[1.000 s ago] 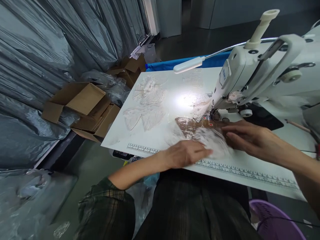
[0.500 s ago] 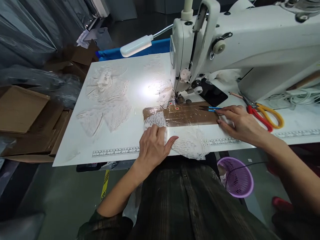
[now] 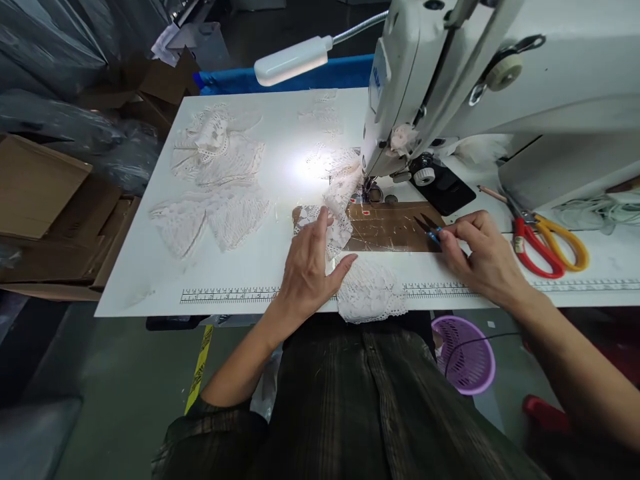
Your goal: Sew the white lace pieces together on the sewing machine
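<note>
Strips of white lace surround my left hand [image 3: 309, 272], which rests at the left end of a brown taped board [image 3: 383, 233]. Its fingers are stretched out and its thumb stands apart, with the fingertips against a lace piece [image 3: 340, 223] that runs to the needle area of the sewing machine [image 3: 395, 113]. Another lace piece [image 3: 373, 290] lies by my thumb, over the table's front edge. In my right hand [image 3: 483, 257] is a pair of thread snips [image 3: 429, 227] with blue on the handles, its dark blades pointing left above the board.
More lace pieces [image 3: 220, 167] lie on the left of the white table [image 3: 140, 267]. Scissors [image 3: 545, 243] with red and yellow handles and a black phone [image 3: 445, 187] are at the right. A lamp [image 3: 293, 61] hangs over the back; a purple basket [image 3: 487, 373] stands below.
The snips have come up off the board into my right hand's grip. My left hand has shifted slightly forward, and the lace beside it is lifted and folded. The view has moved closer to the machine.
</note>
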The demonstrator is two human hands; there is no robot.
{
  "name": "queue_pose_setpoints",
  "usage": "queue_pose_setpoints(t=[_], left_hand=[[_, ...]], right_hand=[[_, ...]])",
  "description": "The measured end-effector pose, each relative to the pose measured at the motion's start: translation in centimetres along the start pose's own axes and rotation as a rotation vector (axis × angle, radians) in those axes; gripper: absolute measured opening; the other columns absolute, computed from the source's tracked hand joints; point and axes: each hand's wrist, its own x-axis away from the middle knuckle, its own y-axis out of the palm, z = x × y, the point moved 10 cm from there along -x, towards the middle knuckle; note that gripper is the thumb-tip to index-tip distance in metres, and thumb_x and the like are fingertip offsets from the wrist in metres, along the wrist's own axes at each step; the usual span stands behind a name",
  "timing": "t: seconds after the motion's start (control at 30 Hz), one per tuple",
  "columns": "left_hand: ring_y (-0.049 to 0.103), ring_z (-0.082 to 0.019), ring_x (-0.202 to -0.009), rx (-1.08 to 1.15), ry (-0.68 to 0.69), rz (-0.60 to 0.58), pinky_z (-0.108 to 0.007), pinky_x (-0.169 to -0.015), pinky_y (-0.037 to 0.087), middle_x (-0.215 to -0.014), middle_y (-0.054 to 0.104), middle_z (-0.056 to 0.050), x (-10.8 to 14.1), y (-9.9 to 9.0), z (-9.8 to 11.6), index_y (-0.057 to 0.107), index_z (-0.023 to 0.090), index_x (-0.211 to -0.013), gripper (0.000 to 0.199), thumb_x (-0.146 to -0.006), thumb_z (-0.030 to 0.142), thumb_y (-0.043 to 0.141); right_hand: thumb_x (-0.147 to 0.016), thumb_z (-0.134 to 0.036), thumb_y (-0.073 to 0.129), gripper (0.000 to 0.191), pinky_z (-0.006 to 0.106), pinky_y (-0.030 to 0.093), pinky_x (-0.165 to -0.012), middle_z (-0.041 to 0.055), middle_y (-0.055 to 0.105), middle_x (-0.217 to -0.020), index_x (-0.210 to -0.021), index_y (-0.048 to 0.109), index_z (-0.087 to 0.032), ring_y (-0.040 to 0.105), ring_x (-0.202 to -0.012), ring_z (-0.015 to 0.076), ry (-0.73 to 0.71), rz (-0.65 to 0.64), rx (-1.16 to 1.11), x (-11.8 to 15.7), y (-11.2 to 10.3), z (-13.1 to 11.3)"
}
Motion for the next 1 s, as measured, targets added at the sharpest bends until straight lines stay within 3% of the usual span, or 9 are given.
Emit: queue_pose_setpoints(t=[0.1,0.17,0.23,0.33,0.43,0.53,0.73,1.0], left_hand=[[0.064,-0.026,-0.111,0.007,-0.013,-0.007,-0.046,-0.097,0.047,-0.123,0.067,-0.013,0.1,-0.1,-0.2,0.022,0.018,-0.152,0.068,-0.097,0.039,0.056],[0.063,-0.027,-0.115,0.051,-0.020,-0.083,-0.049,-0.101,0.043,-0.125,0.068,-0.012,0.3,0.5,-0.4,0.015,0.018,-0.154,0.072,-0.098,0.035,0.056],[0.058,-0.028,-0.125,0.084,-0.039,-0.170,-0.053,-0.108,0.034,-0.133,0.065,-0.014,0.5,1.3,-0.6,0.005,0.017,-0.156,0.081,-0.098,0.033,0.057],[0.049,-0.028,-0.136,0.099,-0.067,-0.267,-0.055,-0.113,0.025,-0.142,0.057,-0.016,0.7,1.8,-0.7,-0.006,0.017,-0.156,0.090,-0.097,0.031,0.060],[0.048,-0.025,-0.138,0.090,-0.088,-0.290,-0.052,-0.114,0.024,-0.144,0.055,-0.016,0.7,1.7,-0.8,-0.010,0.017,-0.156,0.096,-0.095,0.030,0.063],[0.049,-0.025,-0.137,0.078,-0.101,-0.288,-0.050,-0.115,0.025,-0.143,0.056,-0.015,0.6,1.7,-0.9,-0.009,0.015,-0.155,0.098,-0.093,0.030,0.065],[0.051,-0.026,-0.135,0.072,-0.106,-0.272,-0.050,-0.115,0.026,-0.141,0.058,-0.017,0.6,1.7,-1.0,-0.002,0.011,-0.156,0.096,-0.092,0.029,0.068],[0.051,-0.025,-0.135,0.078,-0.119,-0.279,-0.048,-0.116,0.024,-0.142,0.057,-0.016,0.5,1.6,-1.2,0.003,0.009,-0.155,0.093,-0.091,0.028,0.068]], right_hand=[[-0.100,-0.042,0.046,0.023,0.036,0.049,-0.070,0.0066,0.056,-0.082,-0.089,0.049,-0.022,0.057,-0.078,0.0209,0.067,-0.144,-0.431,-0.5,1.9,-2.1],[-0.101,-0.047,0.046,0.025,0.031,0.047,-0.058,0.0023,0.059,-0.077,-0.097,0.045,-0.023,0.055,-0.063,0.0165,0.149,-0.350,-0.694,-0.5,4.3,-3.8],[-0.101,-0.049,0.046,0.027,0.026,0.041,-0.051,0.0004,0.062,-0.077,-0.104,0.044,-0.022,0.051,-0.056,0.0134,0.164,-0.483,-0.765,-0.9,5.6,-5.6],[-0.103,-0.050,0.039,0.035,0.025,0.034,-0.052,-0.0004,0.059,-0.069,-0.092,0.052,-0.020,0.046,-0.053,0.0118,0.067,-0.570,-0.549,-2.6,6.6,-7.5],[-0.104,-0.049,0.033,0.046,0.028,0.025,-0.052,-0.0015,0.048,-0.055,-0.077,0.055,-0.019,0.039,-0.048,0.0122,-0.019,-0.651,-0.228,-4.0,7.8,-8.4],[-0.102,-0.049,0.039,0.044,0.029,0.022,-0.054,0.0001,0.049,-0.057,-0.076,0.058,-0.019,0.043,-0.052,0.0136,-0.097,-0.696,0.005,-4.9,8.8,-8.8],[-0.102,-0.047,0.044,0.040,0.027,0.024,-0.056,0.0004,0.054,-0.060,-0.080,0.062,-0.019,0.046,-0.054,0.0135,-0.165,-0.769,0.089,-5.3,9.8,-9.9],[-0.101,-0.046,0.046,0.037,0.027,0.023,-0.054,-0.0003,0.053,-0.059,-0.083,0.061,-0.018,0.044,-0.052,0.0125,-0.214,-0.740,0.080,-5.4,10.0,-10.6]])
